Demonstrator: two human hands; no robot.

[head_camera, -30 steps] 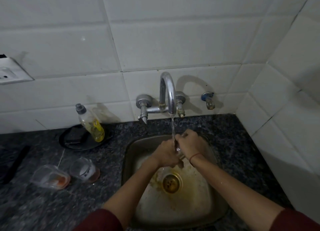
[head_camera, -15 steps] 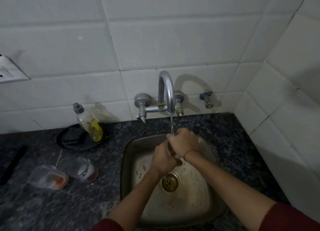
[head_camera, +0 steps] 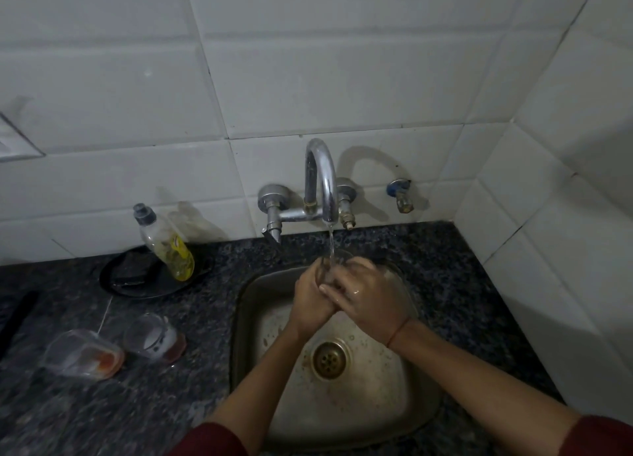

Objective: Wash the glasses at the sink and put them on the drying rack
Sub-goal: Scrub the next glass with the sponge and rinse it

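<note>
Head view: at the sink's [head_camera: 240,322] twelve o'clock the glass [head_camera: 339,254] sits right under the tap's [head_camera: 322,181] stream for rinsing, left hand [head_camera: 310,300] gripping it, right hand [head_camera: 371,300] curled round it to rub. Two more glasses [head_camera: 152,339] [head_camera: 84,353] wait on the counter [head_camera: 171,404] at nine o'clock.

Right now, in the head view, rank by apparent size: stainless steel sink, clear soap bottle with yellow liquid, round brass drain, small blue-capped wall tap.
1. Stainless steel sink
2. Clear soap bottle with yellow liquid
3. Round brass drain
4. Blue-capped wall tap; farther back, so less sure.
</note>
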